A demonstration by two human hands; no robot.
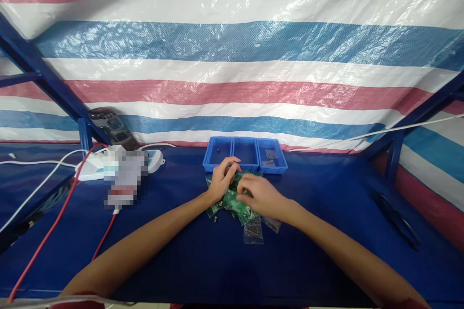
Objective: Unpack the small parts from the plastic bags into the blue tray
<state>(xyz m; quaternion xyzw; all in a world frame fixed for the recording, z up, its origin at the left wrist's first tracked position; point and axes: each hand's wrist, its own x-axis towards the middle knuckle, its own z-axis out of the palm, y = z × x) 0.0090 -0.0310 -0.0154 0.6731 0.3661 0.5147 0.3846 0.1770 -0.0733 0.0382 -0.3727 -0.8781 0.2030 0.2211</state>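
A crumpled green plastic bag (235, 205) lies in front of me, with small parts in and around it. My left hand (222, 179) is at its upper left side, fingers bent and closed on the bag's edge. Over the bag's right part is my right hand (259, 194), its fingers curled and thumb drawn in; whatever is between the fingertips is too small to make out. A small clear bag (253, 232) with thin metal pieces lies just below the green one. Another clear bag (271, 224) is partly under my right wrist. One tiny metal piece (215, 219) rests on the table.
Behind the hands stands a blue three-section bin (245, 153); its left section holds a tiny dark part, its right one small clear bags. Left are a white power strip (90, 170), a blurred-out device and a red cable (60, 224). A dark strap-like object (396, 219) lies right.
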